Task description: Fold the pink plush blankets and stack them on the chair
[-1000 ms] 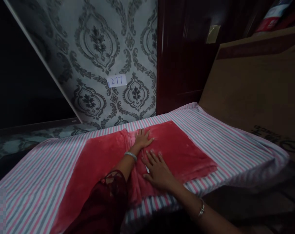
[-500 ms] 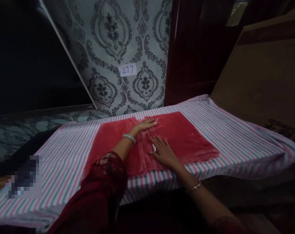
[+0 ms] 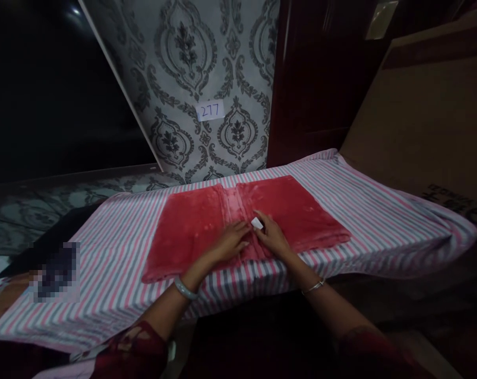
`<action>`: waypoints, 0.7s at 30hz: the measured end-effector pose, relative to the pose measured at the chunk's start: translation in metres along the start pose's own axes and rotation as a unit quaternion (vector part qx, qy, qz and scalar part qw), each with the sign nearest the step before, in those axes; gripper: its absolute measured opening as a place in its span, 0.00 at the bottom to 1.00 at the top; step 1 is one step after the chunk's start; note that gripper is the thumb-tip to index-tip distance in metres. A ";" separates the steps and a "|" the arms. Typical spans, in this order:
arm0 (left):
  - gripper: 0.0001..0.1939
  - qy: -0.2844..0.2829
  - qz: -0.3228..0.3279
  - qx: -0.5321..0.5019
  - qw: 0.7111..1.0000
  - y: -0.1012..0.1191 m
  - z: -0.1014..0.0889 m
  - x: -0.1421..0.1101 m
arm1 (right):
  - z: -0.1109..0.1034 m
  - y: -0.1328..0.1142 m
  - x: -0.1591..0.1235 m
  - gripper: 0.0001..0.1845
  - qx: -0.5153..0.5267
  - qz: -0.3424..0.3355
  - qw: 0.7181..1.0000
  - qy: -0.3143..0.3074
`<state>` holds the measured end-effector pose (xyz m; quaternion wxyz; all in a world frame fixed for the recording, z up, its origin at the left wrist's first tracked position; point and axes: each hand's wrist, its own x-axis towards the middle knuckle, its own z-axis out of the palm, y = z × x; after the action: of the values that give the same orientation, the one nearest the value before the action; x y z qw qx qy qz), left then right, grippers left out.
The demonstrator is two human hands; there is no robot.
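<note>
A: Centre, the red cloth (image 3: 186, 221), lying flat on the striped-covered worktop (image 3: 380, 221). Its two thick, folded panels face one another across a paler strip (image 3: 232, 200).

B: And why do both hands sit at the middle?

A: Presumably because the panels' inner edges meet the strip there, so each edge lies within easy reach. The left hand (image 3: 231, 242) rests on the near part of the cloth, palm down, its fingers extended and gripping nothing that I can make out. That spread would suit smoothing or steadying.

B: The right hand (image 3: 273, 234)?

A: Just opposite, at the right panel's inner edge. A small white tag (image 3: 257, 223) shows between thumb and forefinger; whether the fingers pinch it or merely lie around it, I cannot tell from here.

B: The margins?

A: Striped covering extends on either side of the cloth, probably as a clean bed for soft fabric, and hangs over the near edge. Behind, the patterned wall (image 3: 186, 47) bears a paper label (image 3: 210, 109) reading 277, set at a height where it reads plainly above the work. Right: a dark red panel (image 3: 309, 79), then a large cardboard box (image 3: 431, 116). Left: a black screen (image 3: 57, 95).
</note>
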<state>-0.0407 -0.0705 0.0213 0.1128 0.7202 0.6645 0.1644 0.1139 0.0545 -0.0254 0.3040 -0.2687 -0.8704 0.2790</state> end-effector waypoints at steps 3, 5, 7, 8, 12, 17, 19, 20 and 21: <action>0.31 -0.026 -0.014 0.028 0.999 0.016 0.011 -0.002 | -0.004 -0.002 0.001 0.35 -0.047 0.006 0.999 -0.005; 0.31 -0.038 -0.023 0.040 0.998 0.020 0.014 -0.002 | -0.011 -0.003 0.003 0.36 -0.068 0.008 0.997 -0.025; 0.29 -0.044 -0.026 0.047 0.998 0.020 0.014 -0.002 | -0.019 -0.003 0.005 0.37 -0.067 0.007 0.996 -0.060; 0.28 -0.046 -0.027 0.047 0.997 0.020 0.014 -0.003 | -0.023 -0.003 0.005 0.37 -0.053 0.009 0.996 -0.076; 0.28 -0.047 -0.032 0.043 0.997 0.018 0.014 -0.002 | -0.034 0.001 0.006 0.40 0.049 0.066 0.993 -0.078; 0.28 -0.036 -0.027 0.048 0.998 0.017 0.017 -0.002 | -0.032 0.019 0.001 0.39 0.187 0.083 0.978 -0.043; 0.29 -0.036 -0.024 0.062 0.997 0.020 0.015 0.000 | -0.029 0.029 0.000 0.37 0.247 0.078 0.965 -0.038; 0.28 -0.032 -0.021 0.071 0.997 0.021 0.014 0.001 | -0.028 0.033 0.000 0.36 0.278 0.078 0.957 -0.033; 0.27 -0.026 -0.017 0.078 0.996 0.023 0.013 0.003 | -0.026 0.036 0.000 0.36 0.307 0.078 0.948 -0.029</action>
<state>-0.0138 -0.0692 0.0182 0.0766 0.7196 0.6841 0.0914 0.1424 0.0880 -0.0318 0.3240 -0.2214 -0.7273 0.5630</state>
